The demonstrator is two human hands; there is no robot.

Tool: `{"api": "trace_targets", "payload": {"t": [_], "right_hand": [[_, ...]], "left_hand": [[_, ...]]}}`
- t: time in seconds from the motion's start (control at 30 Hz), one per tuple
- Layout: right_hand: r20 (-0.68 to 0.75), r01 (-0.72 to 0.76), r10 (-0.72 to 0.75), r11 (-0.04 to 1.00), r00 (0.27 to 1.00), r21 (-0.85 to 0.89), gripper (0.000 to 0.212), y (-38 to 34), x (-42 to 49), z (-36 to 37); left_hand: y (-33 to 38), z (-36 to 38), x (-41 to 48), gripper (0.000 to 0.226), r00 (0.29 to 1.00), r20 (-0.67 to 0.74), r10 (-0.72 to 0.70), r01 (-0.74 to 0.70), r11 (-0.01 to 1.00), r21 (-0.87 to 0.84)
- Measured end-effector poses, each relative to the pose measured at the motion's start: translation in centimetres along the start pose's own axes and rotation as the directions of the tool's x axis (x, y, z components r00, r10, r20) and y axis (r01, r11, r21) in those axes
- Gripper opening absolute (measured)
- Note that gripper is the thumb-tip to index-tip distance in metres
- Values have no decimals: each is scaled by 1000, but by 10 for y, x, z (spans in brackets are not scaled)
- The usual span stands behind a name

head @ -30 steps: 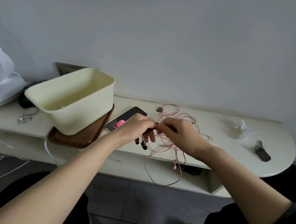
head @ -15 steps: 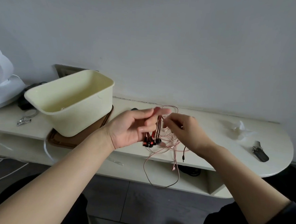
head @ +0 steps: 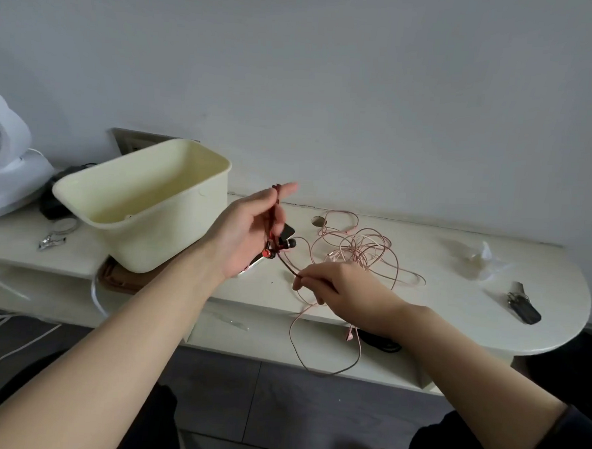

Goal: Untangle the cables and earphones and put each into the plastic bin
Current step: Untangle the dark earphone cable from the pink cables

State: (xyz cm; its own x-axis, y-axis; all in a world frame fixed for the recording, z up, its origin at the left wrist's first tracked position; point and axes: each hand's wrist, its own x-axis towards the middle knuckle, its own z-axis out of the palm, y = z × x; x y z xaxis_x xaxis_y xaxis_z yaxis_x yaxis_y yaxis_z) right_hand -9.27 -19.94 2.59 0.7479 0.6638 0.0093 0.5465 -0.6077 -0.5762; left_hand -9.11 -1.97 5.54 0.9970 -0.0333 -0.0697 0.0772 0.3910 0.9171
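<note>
My left hand [head: 249, 228] grips the dark red wired earphones [head: 269, 253] beside the cream plastic bin [head: 170, 231]; my right hand [head: 339, 285] pinches their cord lower down. The tangled pink cable [head: 358, 248] lies on the white table [head: 456, 284].

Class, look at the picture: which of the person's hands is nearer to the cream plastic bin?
Left. The left hand holds the red earphones just right of the bin; the right hand pinches their cord farther right, by the pink cable.
</note>
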Motion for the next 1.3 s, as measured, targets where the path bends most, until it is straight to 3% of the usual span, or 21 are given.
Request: {"api": "trace_targets", "payload": {"t": [0.1,0.17,0.23,0.4,0.47,0.57,0.77,0.87,0.97,1.07,1.3], "right_hand": [[-27,52,-53,997,998,-64,21,-1,1,-3],[-65,59,-67,991,996,-117,20,1,1,-5],[-153,38,-58,991,987,-131,19,3,1,-8],[-364,0,-18,999,931,-49,15,10,6,-15],[-393,-2,-7,1000,920,-21,7,10,6,-14],[-346,-28,24,1000,938,-7,14,9,7,-12],[-200,115,-141,984,970,-133,28,10,6,-3],[-178,70,-78,996,981,-49,20,6,6,-3],[-187,-16,36,994,982,107,9,3,5,-8],[-201,-59,79,993,976,101,13,2,5,-11],[-270,-119,117,993,956,6,14,8,8,-17]], "left_hand": [[-13,-2,1,26,999,41,22,-40,863,504],[-22,-4,0,25,997,73,-24,-33,726,687],[-26,-2,-3,26,987,110,-117,-8,650,760],[-23,8,-9,48,957,140,-253,85,710,699],[-21,8,-9,44,929,166,-332,139,727,672],[-21,4,-9,35,879,189,-438,238,746,622],[-19,2,-11,30,870,146,-471,324,769,550],[-21,0,-11,33,858,165,-486,318,756,572],[-23,-1,-10,37,868,164,-469,288,743,604],[-28,0,-11,50,890,172,-422,233,746,624],[-31,4,-6,17,979,116,-170,8,594,805]]}}
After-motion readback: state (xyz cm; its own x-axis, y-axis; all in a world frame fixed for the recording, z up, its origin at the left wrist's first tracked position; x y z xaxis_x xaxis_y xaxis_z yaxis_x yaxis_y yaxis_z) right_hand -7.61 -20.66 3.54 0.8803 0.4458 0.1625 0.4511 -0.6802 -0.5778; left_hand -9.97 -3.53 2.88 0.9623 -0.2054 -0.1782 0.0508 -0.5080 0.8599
